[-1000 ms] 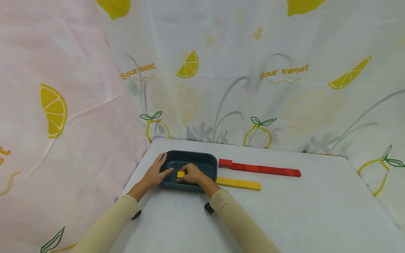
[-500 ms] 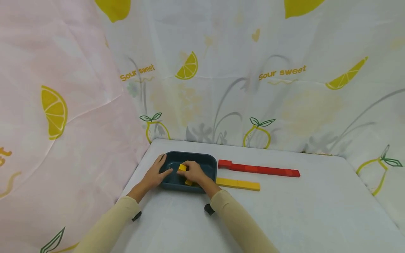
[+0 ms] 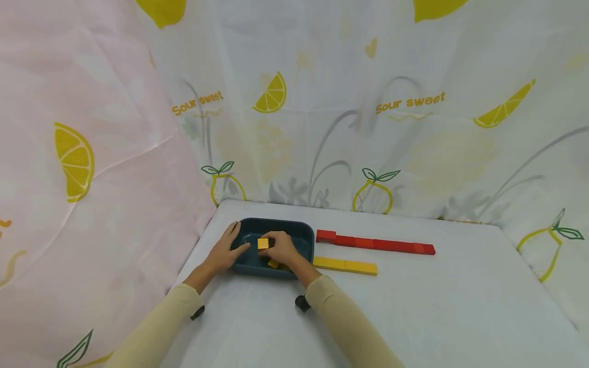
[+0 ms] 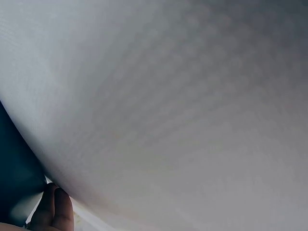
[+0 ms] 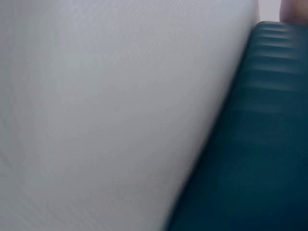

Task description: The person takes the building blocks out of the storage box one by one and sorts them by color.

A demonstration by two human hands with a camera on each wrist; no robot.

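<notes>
A dark teal rectangular tray point(image 3: 276, 272) sits on the white table at the left. My left hand point(image 3: 224, 253) rests at its left rim, with straight fingers along the outer wall and the thumb reaching over the inside. In the left wrist view, two fingers point(image 4: 54, 208) lie beside the tray's outer wall point(image 4: 19, 173). Above the tray's floor, my right hand point(image 3: 281, 249) pinches a yellow block point(image 3: 263, 244) between thumb and fingers. Another yellow block point(image 3: 273, 263) lies below, inside the tray and partly hidden by the right hand. The right wrist view mostly shows the outer wall point(image 5: 269, 134).
Right of the tray, a line of yellow blocks point(image 3: 349, 266) runs along the table point(image 3: 437, 306). Behind it stretches a longer row of red blocks point(image 3: 382, 245), with a raised block at its left end. A printed curtain point(image 3: 299, 128) stands behind; another pinkish one hangs left.
My right hand has lifted a yellow block off the tray's floor, and the block has turned in the fingers. Another yellow block has come into sight below. The left hand stays put.
</notes>
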